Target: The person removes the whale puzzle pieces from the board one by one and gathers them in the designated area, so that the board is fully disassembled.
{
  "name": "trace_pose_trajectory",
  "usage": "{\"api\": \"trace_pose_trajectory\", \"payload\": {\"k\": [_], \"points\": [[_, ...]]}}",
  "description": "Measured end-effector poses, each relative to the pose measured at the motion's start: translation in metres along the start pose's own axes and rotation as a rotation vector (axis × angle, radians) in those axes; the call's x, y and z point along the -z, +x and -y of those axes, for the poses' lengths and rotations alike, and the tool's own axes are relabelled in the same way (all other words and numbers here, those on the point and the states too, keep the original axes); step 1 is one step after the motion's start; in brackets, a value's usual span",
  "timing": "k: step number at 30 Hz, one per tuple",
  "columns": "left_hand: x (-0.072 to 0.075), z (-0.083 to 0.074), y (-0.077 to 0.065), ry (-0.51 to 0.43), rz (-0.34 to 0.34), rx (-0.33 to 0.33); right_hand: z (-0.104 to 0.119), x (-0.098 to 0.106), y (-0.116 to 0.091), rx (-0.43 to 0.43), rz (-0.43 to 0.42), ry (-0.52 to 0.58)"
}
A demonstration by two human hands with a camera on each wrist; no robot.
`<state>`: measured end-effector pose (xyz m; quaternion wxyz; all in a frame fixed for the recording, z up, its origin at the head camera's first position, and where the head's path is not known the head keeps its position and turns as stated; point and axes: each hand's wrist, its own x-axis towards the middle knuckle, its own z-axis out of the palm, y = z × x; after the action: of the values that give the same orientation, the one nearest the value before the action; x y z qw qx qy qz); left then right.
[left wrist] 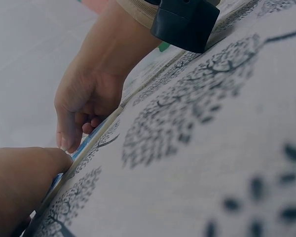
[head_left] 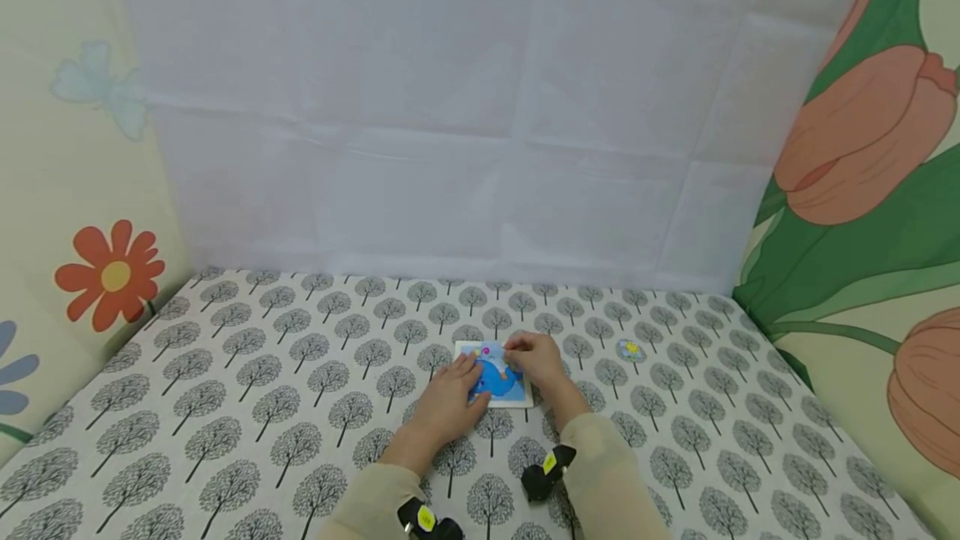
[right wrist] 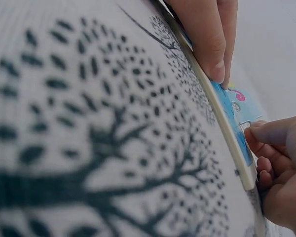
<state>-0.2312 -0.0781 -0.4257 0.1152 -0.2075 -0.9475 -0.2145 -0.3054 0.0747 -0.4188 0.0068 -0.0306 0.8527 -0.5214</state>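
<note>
Right wrist view shows us the right hand pinching what looks like a thin, pale-edged piece over the rectangular, white-rimmed picture board. Our left hand rests, fingers extended, on its left side. We judge this as positioning; the next move calls for careful alignment. Beyond, a small blue-and-yellow piece lies on the tree-printed white cloth.
</note>
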Motion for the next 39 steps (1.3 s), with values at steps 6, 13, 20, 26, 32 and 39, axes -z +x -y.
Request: {"api": "trace_pose_trajectory", "payload": {"k": [6, 13, 20, 26, 32, 39], "points": [[0.0, -0.0001, -0.0003, 0.004, 0.01, -0.002, 0.0006, 0.0003, 0.0, -0.012, -0.002, -0.007], [-0.0007, 0.0005, -0.0012, 0.02, 0.009, -0.011, 0.0021, 0.0005, -0.0011, 0.001, 0.006, -0.016], [-0.0001, -0.0023, -0.0011, 0.041, -0.051, -0.061, 0.0036, 0.0016, -0.0034, 0.019, 0.015, -0.021], [-0.0013, -0.0033, -0.002, 0.033, -0.067, -0.137, 0.0034, 0.0019, -0.0033, 0.036, 0.014, -0.026], [-0.0013, -0.0026, -0.0034, 0.02, -0.045, -0.141, 0.0016, 0.001, -0.0015, 0.037, 0.009, -0.037], [-0.0009, -0.0023, -0.003, 0.005, -0.015, -0.129, -0.0002, 0.0005, -0.0007, 0.045, -0.005, -0.032]]}}
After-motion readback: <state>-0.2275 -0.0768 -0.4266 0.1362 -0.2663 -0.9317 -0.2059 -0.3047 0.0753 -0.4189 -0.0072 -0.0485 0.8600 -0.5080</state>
